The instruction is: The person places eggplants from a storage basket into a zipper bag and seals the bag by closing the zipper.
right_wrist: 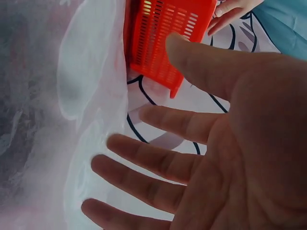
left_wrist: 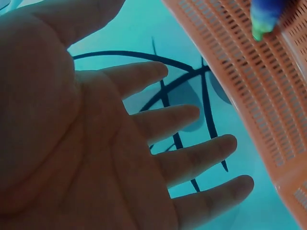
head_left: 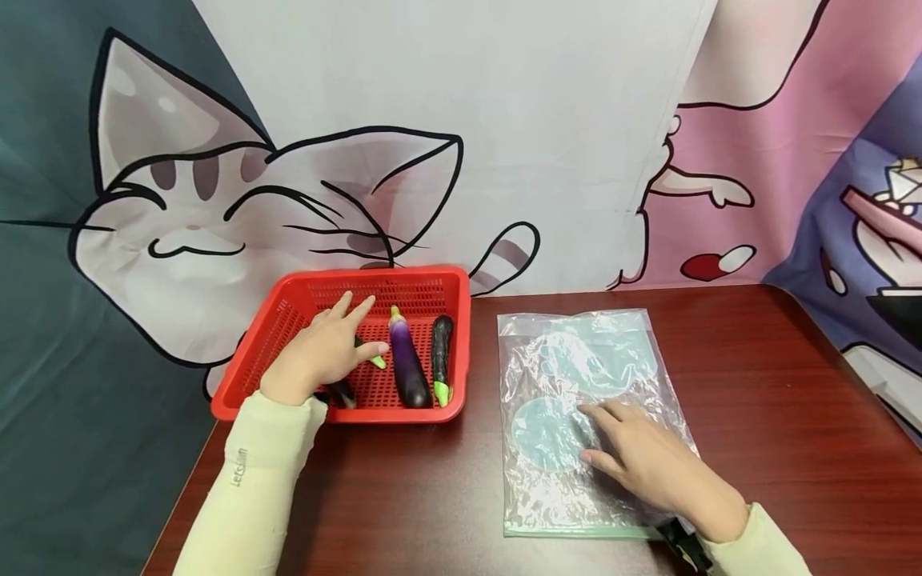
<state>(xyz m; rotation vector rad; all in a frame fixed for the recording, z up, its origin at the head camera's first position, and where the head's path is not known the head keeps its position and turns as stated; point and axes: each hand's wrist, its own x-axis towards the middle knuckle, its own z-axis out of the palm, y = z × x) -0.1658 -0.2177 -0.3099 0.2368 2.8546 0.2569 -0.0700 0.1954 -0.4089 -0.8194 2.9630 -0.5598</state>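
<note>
Left hand (head_left: 327, 344) held with fingers spread over red rectangular plastic basket (head_left: 403, 415) at centre left, 1 glossy purple eggplant (head_left: 409, 364) laid inside, long axis near vertical, stem end pointed up, right hand (head_left: 644, 456) held fingers extended over clear plastic bag (head_left: 526, 508), lower right.

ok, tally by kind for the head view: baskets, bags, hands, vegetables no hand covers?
Red basket: 1
Clear plastic bag: 1
Hands: 2 (left hand, right hand)
Uncovered vegetables: 2 (purple eggplant, black green-tipped vegetable)
Total: 6

Dark pieces partly hidden by the left hand aren't counted; number unclear.
</note>
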